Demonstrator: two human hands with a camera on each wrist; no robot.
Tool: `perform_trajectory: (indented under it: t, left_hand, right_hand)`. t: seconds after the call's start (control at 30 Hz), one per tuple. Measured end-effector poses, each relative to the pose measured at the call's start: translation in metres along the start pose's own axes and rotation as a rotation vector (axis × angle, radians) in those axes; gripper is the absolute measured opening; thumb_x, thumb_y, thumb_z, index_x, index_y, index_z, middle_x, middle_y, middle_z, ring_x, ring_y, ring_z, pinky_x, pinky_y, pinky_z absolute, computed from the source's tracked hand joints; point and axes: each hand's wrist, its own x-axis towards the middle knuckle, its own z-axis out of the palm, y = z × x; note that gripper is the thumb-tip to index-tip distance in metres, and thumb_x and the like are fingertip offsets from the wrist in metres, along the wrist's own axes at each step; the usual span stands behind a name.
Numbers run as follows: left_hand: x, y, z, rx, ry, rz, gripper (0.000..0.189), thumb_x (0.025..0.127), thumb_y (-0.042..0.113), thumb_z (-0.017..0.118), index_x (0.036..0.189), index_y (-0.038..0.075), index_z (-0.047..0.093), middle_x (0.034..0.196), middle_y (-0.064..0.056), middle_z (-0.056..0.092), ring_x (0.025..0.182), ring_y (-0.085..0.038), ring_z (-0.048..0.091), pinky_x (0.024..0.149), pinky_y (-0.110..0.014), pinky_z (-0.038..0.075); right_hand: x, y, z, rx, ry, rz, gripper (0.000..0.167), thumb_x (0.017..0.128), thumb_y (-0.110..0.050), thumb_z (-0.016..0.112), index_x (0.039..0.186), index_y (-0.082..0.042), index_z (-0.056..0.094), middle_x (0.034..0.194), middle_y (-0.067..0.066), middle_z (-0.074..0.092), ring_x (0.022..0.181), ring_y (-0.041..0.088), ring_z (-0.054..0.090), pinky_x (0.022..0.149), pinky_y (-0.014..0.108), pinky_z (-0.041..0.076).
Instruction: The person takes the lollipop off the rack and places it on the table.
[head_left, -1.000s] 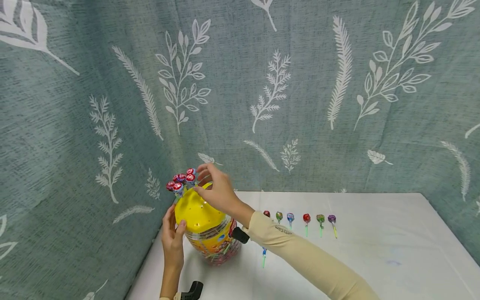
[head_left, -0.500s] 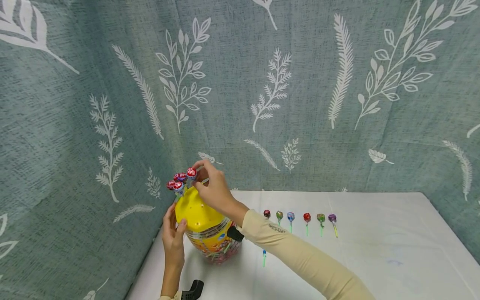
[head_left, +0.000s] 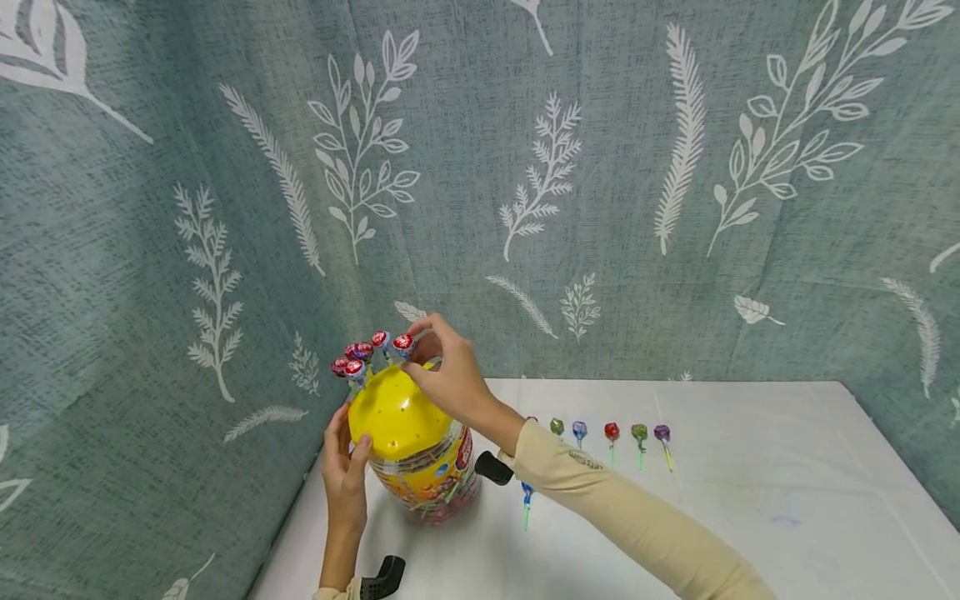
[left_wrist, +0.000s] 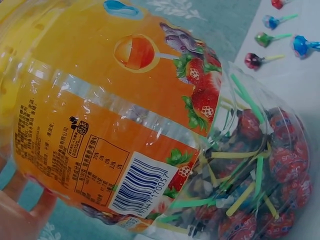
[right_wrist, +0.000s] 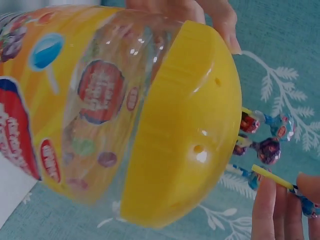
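Note:
A large clear candy jar (head_left: 438,487) with a domed yellow lid (head_left: 401,417) stands tilted on the table. My left hand (head_left: 347,479) holds it at the lid's left side, thumb in front and the other fingers partly hidden behind. Several red-topped lollipops (head_left: 355,369) stick up from holes in the lid's far left part. Above the lid, my right hand (head_left: 450,367) pinches another lollipop (head_left: 403,343). In the right wrist view its yellow stick (right_wrist: 272,176) shows bare between fingertips, the end pointing toward the lid. Loose lollipops (left_wrist: 280,172) fill the jar's lower part.
On the white table (head_left: 750,467), right of the jar, lollipops lie in a row, among them a red one (head_left: 612,432) and a purple one (head_left: 662,433). A blue lollipop (head_left: 527,493) lies nearer, partly under the right sleeve. A leaf-patterned curtain (head_left: 465,167) borders the table's back and left.
My right hand has closed on a lollipop beside the cluster and moved right with it, apart from the others. My left hand has stayed on the jar.

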Motion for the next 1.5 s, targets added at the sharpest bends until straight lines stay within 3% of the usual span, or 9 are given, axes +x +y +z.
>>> perform_trajectory:
  t: [0.23, 0.4, 0.7, 1.27, 1.5]
  left_hand:
    - [0.0, 0.0, -0.002, 0.012, 0.006, 0.013, 0.057, 0.093, 0.009, 0.05, 0.146, 0.014, 0.032, 0.149, -0.004, 0.033, 0.133, -0.018, 0.034, 0.094, -0.015, 0.04]
    - [0.0, -0.002, -0.002, 0.024, -0.002, 0.03, 0.056, 0.094, 0.007, 0.05, 0.146, 0.009, 0.031, 0.149, -0.007, 0.033, 0.132, -0.016, 0.036, 0.094, -0.015, 0.04]
    - [0.001, 0.001, -0.002, 0.047, 0.037, 0.021, 0.054, 0.094, 0.01, 0.051, 0.145, 0.01, 0.034, 0.147, -0.005, 0.036, 0.134, -0.017, 0.034, 0.094, -0.014, 0.038]
    - [0.0, -0.001, 0.001, 0.031, 0.033, 0.003, 0.054, 0.093, 0.011, 0.051, 0.145, 0.016, 0.035, 0.148, -0.005, 0.035, 0.134, -0.017, 0.032, 0.095, -0.014, 0.038]
    - [0.0, -0.001, 0.001, 0.007, 0.036, 0.013, 0.054, 0.093, 0.011, 0.051, 0.145, 0.009, 0.034, 0.147, -0.006, 0.035, 0.137, -0.019, 0.028, 0.099, -0.015, 0.034]
  right_hand:
    - [-0.009, 0.0, -0.019, 0.032, -0.007, 0.04, 0.032, 0.083, 0.009, 0.063, 0.112, 0.008, 0.049, 0.087, 0.025, 0.06, 0.076, 0.037, 0.061, 0.06, 0.022, 0.05]
    - [-0.019, 0.007, -0.034, 0.079, -0.024, 0.096, 0.032, 0.084, 0.009, 0.062, 0.113, 0.01, 0.048, 0.091, 0.028, 0.058, 0.078, 0.04, 0.06, 0.06, 0.025, 0.053]
    - [-0.04, 0.017, -0.055, 0.066, -0.016, 0.191, 0.033, 0.084, 0.007, 0.064, 0.113, 0.008, 0.048, 0.091, 0.026, 0.058, 0.077, 0.041, 0.06, 0.063, 0.046, 0.055]
    - [-0.077, 0.039, -0.064, 0.03, 0.006, 0.26, 0.036, 0.08, 0.01, 0.067, 0.111, 0.007, 0.049, 0.087, 0.025, 0.06, 0.074, 0.04, 0.06, 0.059, 0.044, 0.055]
    - [-0.09, 0.046, -0.067, 0.033, 0.03, 0.3, 0.034, 0.079, 0.011, 0.067, 0.109, 0.008, 0.05, 0.084, 0.024, 0.059, 0.07, 0.041, 0.06, 0.057, 0.043, 0.055]
